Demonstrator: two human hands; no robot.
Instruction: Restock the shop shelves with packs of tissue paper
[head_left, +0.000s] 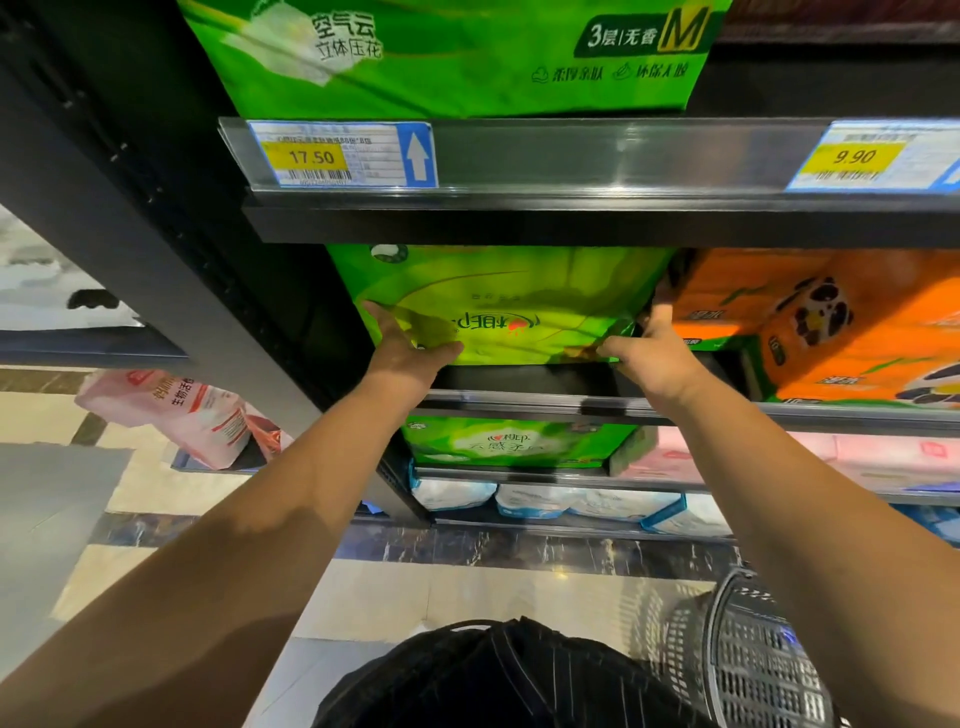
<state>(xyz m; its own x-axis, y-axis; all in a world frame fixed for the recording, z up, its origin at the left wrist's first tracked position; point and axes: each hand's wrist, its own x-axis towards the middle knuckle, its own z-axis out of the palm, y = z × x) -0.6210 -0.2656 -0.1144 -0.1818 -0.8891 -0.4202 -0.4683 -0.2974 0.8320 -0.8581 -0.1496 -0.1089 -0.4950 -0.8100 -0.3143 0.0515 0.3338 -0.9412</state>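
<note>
A green tissue pack (519, 301) sits upside down at the left end of the middle shelf (519, 382), under the price rail. My left hand (410, 348) grips its lower left corner, thumb on the front face. My right hand (649, 345) grips its lower right corner, fingers reaching up between this pack and the orange pack (831, 322) beside it. Both arms stretch forward from the bottom of the view.
Above hangs a price rail (597, 156) with tags 17.50 and 9.90, and another green pack (457, 52) on top. Lower shelves hold a green pack (509, 441), pink packs (831, 452) and white-blue packs (545, 499). A dark plastic basket (753, 649) stands on the floor at right.
</note>
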